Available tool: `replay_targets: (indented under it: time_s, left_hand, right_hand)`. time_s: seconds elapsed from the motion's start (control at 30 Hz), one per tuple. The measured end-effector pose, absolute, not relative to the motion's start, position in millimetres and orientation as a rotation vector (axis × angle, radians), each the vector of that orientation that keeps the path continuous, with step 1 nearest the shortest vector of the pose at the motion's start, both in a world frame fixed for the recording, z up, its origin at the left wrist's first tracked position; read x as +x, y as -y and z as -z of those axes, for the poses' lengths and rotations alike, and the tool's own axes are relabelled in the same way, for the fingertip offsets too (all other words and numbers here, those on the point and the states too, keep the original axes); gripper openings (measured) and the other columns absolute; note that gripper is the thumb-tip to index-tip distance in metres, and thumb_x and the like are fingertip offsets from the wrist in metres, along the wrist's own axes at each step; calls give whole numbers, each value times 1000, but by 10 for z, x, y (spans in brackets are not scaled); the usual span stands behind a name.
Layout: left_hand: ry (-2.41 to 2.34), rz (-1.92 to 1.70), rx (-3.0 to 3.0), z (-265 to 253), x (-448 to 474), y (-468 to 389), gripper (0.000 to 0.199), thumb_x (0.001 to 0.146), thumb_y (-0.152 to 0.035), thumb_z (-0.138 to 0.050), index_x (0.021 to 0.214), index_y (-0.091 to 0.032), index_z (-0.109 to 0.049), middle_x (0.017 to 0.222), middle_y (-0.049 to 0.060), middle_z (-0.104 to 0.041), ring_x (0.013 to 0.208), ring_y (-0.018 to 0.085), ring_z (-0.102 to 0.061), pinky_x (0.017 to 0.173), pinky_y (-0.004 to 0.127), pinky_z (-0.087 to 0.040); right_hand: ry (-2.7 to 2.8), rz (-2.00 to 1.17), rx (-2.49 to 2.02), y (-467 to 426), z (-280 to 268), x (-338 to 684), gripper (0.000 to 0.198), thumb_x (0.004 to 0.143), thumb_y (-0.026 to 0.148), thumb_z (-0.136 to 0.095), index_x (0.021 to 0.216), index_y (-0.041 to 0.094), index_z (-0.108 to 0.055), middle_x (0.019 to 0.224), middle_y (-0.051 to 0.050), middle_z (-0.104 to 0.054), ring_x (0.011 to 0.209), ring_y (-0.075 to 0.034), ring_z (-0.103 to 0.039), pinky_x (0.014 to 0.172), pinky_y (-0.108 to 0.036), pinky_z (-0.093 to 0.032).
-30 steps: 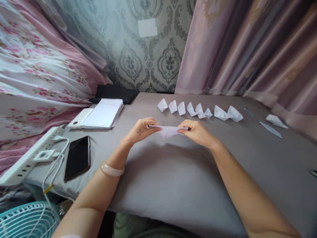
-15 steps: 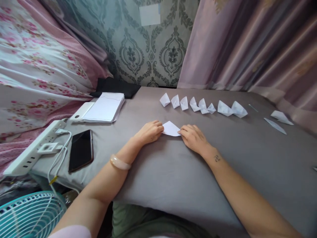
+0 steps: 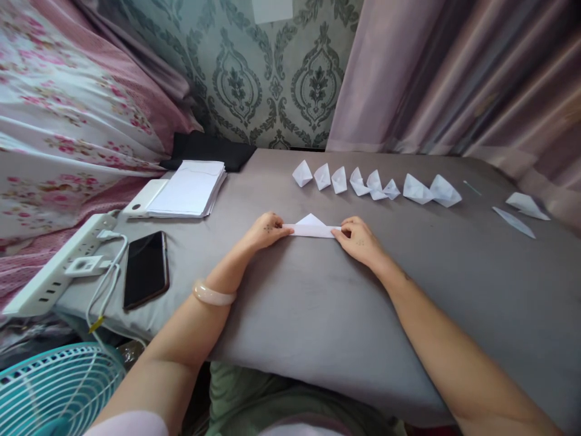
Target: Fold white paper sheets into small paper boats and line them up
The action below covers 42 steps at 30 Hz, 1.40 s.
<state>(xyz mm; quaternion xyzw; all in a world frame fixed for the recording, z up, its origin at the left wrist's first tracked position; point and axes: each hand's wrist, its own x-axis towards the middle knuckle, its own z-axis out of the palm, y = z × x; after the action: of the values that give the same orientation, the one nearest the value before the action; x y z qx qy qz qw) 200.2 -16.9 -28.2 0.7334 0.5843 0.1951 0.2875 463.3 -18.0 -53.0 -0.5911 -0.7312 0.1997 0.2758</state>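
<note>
A folded sheet of white paper [image 3: 313,230] lies between my hands, a long flat strip along its near edge and a low triangle rising behind it. My left hand [image 3: 269,231] pinches the strip's left end, thumb on top. At the right end, my right hand [image 3: 357,239] grips it between thumb and curled fingers. Beyond the paper stands a row of several folded white paper boats [image 3: 338,180], two larger ones [image 3: 445,191] at its right.
To the left are a stack of white paper [image 3: 186,188], a black phone [image 3: 146,269], a power strip [image 3: 59,266] with cables and a teal fan [image 3: 59,387]. Paper pieces [image 3: 526,206] and a thin stick [image 3: 472,188] lie at the far right.
The paper has gone from a plain pointed shape to one with a folded strip along its near edge. My hands have moved apart to the strip's ends. The view has tilted down slightly.
</note>
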Motion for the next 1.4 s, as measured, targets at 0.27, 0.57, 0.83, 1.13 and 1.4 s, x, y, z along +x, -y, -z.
replay_targets:
  time_s: [0.27,0.57,0.83,1.13,1.4]
  left_hand:
    - [-1576,-518,1986,312,1995,146,40,78,-46,-57,53,-17,-44,59,-3,-41,55,10,-35,54,27,-24]
    - [-1591,-539,2001,349,2008,125,41,80,-40,-57,49,-17,-41,57,-1,-41,58,11,-36,57,28,-26]
    - [-1698,-618,1991,415,2026,141,33,79,-36,-64,57,-16,-51,83,6,-53,81,17,-52,80,30,-44]
    - [-1687,-527,2041,473,2016,133,25,84,-36,-60,71,-16,-55,95,8,-52,90,19,-54,89,35,-45]
    - [-1586,-528,2352,425,2025,217,42,90,-29,-51,129,-17,-46,112,12,-48,101,23,-47,93,40,-40]
  right_hand:
    - [1989,-460,-1635,142,564,4623,26,81,35,-59,60,20,-57,95,-8,-59,81,-19,-59,81,-35,-46]
    - [1952,-513,-1674,114,567,4609,28,77,37,-62,56,20,-59,95,-7,-59,79,-18,-59,80,-36,-46]
    - [1961,-551,-1644,123,530,4627,26,77,38,-63,59,20,-62,97,-8,-60,82,-18,-59,82,-34,-46]
    - [1987,-594,-1642,111,520,4672,29,79,40,-61,58,19,-61,98,-7,-58,79,-17,-57,78,-33,-45]
    - [2026,-580,-1556,116,533,4776,22,79,39,-61,69,20,-56,88,-3,-54,67,-14,-52,70,-30,-44]
